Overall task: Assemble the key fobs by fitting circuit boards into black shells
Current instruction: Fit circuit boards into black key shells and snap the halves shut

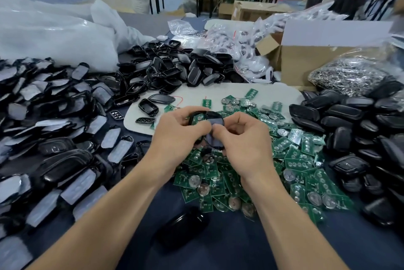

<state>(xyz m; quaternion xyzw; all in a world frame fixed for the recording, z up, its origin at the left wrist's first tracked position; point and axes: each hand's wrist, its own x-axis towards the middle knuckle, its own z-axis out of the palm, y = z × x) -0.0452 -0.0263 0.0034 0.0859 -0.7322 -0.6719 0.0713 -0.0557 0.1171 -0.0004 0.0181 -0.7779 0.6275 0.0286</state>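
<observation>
Fitting step, mid-table. The left hand curls its fingers round a black shell, held just above the heap of green circuit boards. The right hand pinches the shell's near part between thumb and forefinger. Whether a board is seated inside cannot be told. The next move probably calls for even pressure to close the halves. Loose shell halves lie beyond.
</observation>
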